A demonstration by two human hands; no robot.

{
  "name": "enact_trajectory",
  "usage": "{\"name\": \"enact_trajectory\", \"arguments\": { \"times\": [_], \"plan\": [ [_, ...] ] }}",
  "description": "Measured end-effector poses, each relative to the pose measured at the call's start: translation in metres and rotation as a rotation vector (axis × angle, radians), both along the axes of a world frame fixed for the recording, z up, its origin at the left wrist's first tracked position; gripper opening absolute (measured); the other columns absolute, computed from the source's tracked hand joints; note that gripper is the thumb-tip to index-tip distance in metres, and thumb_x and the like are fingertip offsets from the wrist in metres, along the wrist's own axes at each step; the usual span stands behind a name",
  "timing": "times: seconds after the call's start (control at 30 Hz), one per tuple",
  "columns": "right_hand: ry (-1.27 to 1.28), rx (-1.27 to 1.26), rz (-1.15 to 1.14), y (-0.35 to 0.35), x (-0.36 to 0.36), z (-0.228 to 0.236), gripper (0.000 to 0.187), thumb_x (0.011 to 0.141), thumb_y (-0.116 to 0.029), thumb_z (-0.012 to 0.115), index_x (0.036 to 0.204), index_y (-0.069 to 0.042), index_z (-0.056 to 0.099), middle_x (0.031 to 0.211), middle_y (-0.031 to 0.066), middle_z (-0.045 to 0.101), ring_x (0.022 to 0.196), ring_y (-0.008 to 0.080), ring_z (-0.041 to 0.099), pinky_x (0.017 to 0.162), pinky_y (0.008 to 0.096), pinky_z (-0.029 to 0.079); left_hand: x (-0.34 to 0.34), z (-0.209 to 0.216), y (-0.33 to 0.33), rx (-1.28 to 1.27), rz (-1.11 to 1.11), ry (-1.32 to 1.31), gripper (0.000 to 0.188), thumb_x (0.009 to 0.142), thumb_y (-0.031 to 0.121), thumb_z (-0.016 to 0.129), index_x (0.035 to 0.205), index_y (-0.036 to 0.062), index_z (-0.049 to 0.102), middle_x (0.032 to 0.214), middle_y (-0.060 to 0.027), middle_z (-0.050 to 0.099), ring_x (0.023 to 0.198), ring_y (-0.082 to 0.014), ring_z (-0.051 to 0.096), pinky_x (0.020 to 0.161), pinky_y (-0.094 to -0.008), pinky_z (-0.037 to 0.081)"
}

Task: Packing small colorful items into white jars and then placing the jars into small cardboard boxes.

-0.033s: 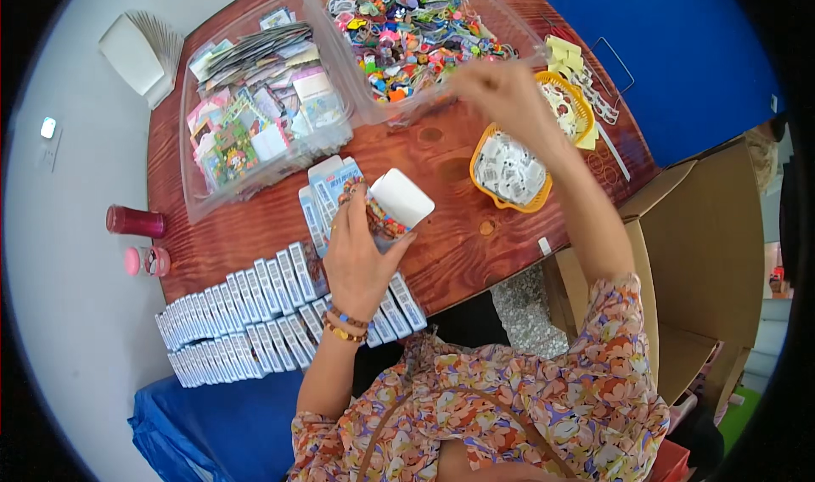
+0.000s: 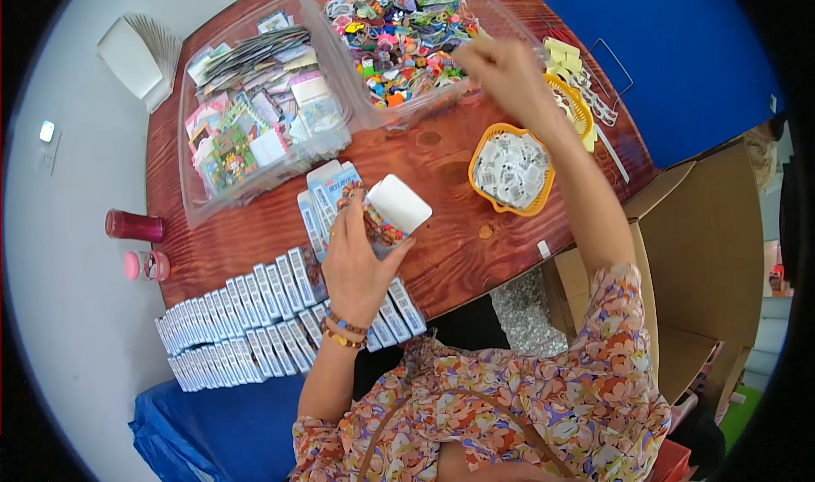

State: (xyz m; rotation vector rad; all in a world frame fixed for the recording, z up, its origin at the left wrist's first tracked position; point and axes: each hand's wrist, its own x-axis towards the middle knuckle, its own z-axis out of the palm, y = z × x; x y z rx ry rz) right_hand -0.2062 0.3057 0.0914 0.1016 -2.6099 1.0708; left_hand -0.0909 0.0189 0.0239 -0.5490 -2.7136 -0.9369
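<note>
My left hand [image 2: 355, 253] is wrapped round a small open carton [image 2: 379, 225] with a colourful printed side, its white flap [image 2: 399, 203] standing up. Flat blue-and-white cartons [image 2: 324, 197] lie just beyond that hand. Raised near the front corner of a clear tub of colourful small trinkets [image 2: 399, 49], my right hand [image 2: 503, 76] has its fingers curled together. What they pinch, if anything, is hidden. Below its forearm sits a yellow basket [image 2: 482, 195] holding small clear packets [image 2: 509, 168]. A second yellow basket [image 2: 584, 112] with white pieces is partly behind the forearm.
Two rows of small blue-and-white boxes [image 2: 255, 312] stand along the near left edge. A clear bin [image 2: 191, 206] of cards and packets stands beyond. At the left are a red jar [image 2: 136, 225] and a pink-lidded jar [image 2: 153, 265]; an open cardboard box [image 2: 705, 253] is on the right.
My right hand has shifted slightly toward the trinket tub, uncovering more of the near yellow basket. My left hand keeps its hold on the carton almost unmoved.
</note>
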Motion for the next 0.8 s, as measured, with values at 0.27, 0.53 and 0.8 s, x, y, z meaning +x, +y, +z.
{"name": "enact_trajectory", "arguments": {
  "times": [0.27, 0.53, 0.8],
  "plan": [
    [-0.5, 0.383, -0.047, 0.089, -0.178, -0.078, 0.026, 0.082, -0.022, 0.072, 0.102, -0.005, 0.073, 0.095, 0.0169, 0.073, 0.085, 0.0302, 0.071, 0.076, 0.0434, 0.055, 0.002, 0.007, -0.007, 0.089, -0.004, -0.134, 0.089, 0.071, 0.027, 0.088, 0.143, 0.0013, 0.043, 0.125, -0.0202, 0.06, 0.112, -0.0369, 0.061, 0.09, -0.0427, 0.053],
    [-0.554, 0.508, -0.037, 0.092, -0.194, -0.085, 0.023, 0.077, -0.021, 0.077, 0.09, -0.004, 0.07, 0.087, 0.0136, 0.073, 0.078, 0.0213, 0.073, 0.064, 0.0371, 0.055, -0.005, 0.003, -0.014, 0.085, 0.005, -0.125, 0.09, 0.071, 0.027, 0.089, 0.144, 0.0007, 0.043, 0.123, -0.0207, 0.06, 0.11, -0.0358, 0.062, 0.09, -0.0413, 0.053],
    [-0.328, 0.631, -0.009, 0.094, -0.198, -0.1, 0.027, 0.079, -0.03, 0.072, 0.089, -0.005, 0.07, 0.076, 0.0082, 0.068, 0.065, 0.0192, 0.064, 0.061, 0.0363, 0.051, -0.009, 0.003, -0.012, 0.099, -0.011, -0.155, 0.09, 0.071, 0.028, 0.088, 0.144, 0.0009, 0.043, 0.122, -0.0201, 0.06, 0.11, -0.0361, 0.061, 0.09, -0.0415, 0.053]
  ]
}}
